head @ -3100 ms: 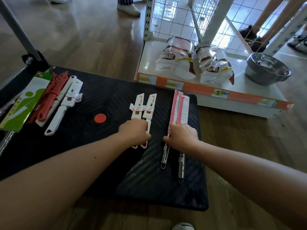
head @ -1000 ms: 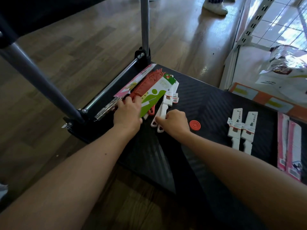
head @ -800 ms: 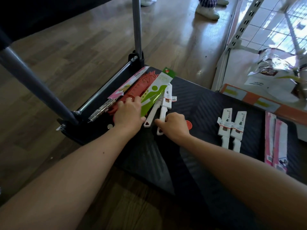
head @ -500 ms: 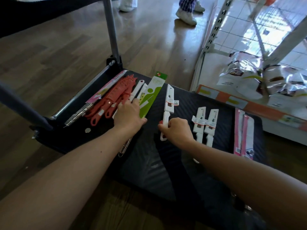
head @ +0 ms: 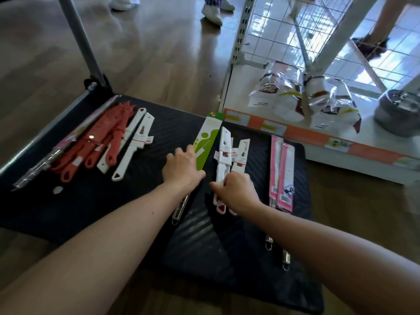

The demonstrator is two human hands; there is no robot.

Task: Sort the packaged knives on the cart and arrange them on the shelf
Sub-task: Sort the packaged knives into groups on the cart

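Note:
The black cart deck holds packaged knives. My left hand grips the green-carded knife, whose metal handle sticks out below my wrist. My right hand is shut on a white sheathed knife, laid against the pair of white knives at the middle. Two pink-carded knives lie to the right. At the left lie several red knives, two more white knives and a pink-carded knife by the cart rail.
The low white shelf with an orange price strip stands right of the cart, holding foil bags and a steel bowl. The cart's handle post rises at the back left. People's feet stand on the wooden floor beyond.
Both hands moved from the left pile to the cart's middle. The left carried the green-carded knife rightward; the right brought one white knife beside the white pair.

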